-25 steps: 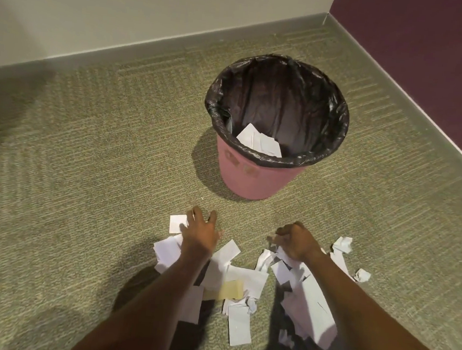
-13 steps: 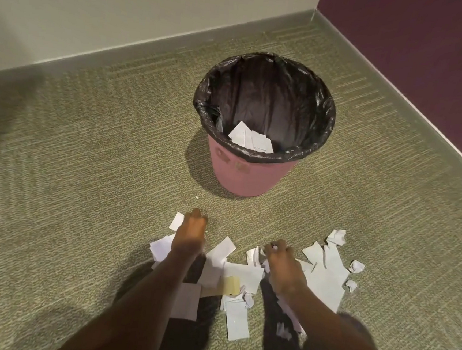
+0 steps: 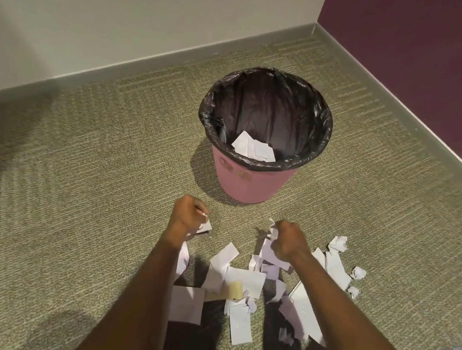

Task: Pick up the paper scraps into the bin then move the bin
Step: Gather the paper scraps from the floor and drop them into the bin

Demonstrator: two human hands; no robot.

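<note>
1. The left hand (image 3: pixel 188 217) is a tight fist around paper scraps (image 3: pixel 245 280).
2. The right hand (image 3: pixel 288 240) grips scraps too.
3. Both are in front of the pink bin (image 3: pixel 254 182).

No text, label, brand or number can be read anywhere. The pink bin (image 3: pixel 254 181) bears faint darker marks on its near wall, just below the black liner's rim, too blurred to make out. The paper scraps (image 3: pixel 244 280) near the bin look blank.
</note>
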